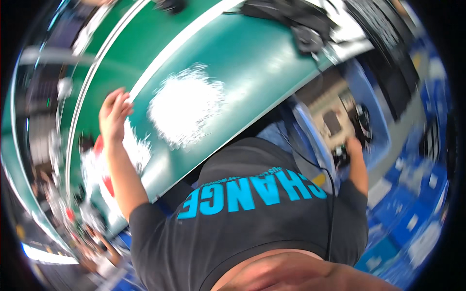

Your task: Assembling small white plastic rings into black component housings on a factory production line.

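Observation:
My left hand [114, 115] is raised over the green table [247, 80], fingers loosely bent and apart, nothing in them. A round heap of thin white strands or strips [184, 106] lies to its right. Beside my left forearm is another white pile [136, 150], with something red next to it. My right hand [354, 146] reaches into a blue bin [374, 97] at the right. Its fingers close at a small black item [341, 156], whose kind is blurred. Tan cardboard [335, 121] with a dark square on it and other black pieces [362, 121] lie in the bin.
A black bag or cloth [286, 14] and a dark round item [308, 40] rest at the table's far right. Blue boxes [403, 208] stack at the right. A green conveyor belt [109, 53] runs beyond the table. A black cable [331, 208] hangs across my shirt. Other people work at far left.

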Demonstrator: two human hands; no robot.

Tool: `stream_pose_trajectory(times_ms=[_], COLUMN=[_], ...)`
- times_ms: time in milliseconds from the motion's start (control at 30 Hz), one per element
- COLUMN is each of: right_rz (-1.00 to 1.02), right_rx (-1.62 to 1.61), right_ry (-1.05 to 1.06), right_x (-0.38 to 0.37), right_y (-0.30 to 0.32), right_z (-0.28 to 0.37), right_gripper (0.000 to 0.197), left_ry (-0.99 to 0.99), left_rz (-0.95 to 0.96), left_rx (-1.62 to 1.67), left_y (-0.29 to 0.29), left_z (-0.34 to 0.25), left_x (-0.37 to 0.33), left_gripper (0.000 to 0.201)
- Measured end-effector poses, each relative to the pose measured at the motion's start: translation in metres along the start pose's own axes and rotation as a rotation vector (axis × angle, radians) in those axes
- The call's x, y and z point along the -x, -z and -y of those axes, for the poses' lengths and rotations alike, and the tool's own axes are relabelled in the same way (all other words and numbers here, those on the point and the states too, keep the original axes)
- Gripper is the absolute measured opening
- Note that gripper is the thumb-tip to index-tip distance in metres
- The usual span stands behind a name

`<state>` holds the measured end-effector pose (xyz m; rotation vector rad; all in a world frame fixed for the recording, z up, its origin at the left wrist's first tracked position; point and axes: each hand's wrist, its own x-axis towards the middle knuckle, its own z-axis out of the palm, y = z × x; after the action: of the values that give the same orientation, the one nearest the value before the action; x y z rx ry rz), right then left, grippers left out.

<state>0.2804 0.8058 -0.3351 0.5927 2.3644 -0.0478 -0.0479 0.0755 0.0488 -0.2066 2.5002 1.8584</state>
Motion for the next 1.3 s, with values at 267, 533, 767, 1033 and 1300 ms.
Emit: stream_pose_trajectory(times_ms=[267,533,767,1033,1300], right_rz=[-0.159,-0.285,-0.367,-0.062,-0.014], right_rx=[-0.367,-0.911,-1.035,-0.937,-1.166], right_ry=[0.003,0.512,0.667,0.818,0.674], right_x=[0.073,0.134,0.077,0.037,-0.015], right_y=[0.130,0.394,0.509,0.557,0.511], right_z=[-0.122,0.011,0.299,0.626,0.740], right_gripper=[0.018,0.022,0.027,0.025,0.035], left_ry=[-0.033,-0.034,-0.203,-0.187,0.453], left_rz=[-0.016,0.059,-0.210,-0.731,-0.763], left_rx=[0.190,0.301,0.190,0.192,-0.679], left_y=[-0.019,-0.036,0.041,0.251,0.373], left_z=[0.021,0.051,0.040,0.043,0.117], left_x=[0.072,0.107,0.156,0.071,-0.084], left_gripper=[0.026,0.024,0.023,0.040,0.038])
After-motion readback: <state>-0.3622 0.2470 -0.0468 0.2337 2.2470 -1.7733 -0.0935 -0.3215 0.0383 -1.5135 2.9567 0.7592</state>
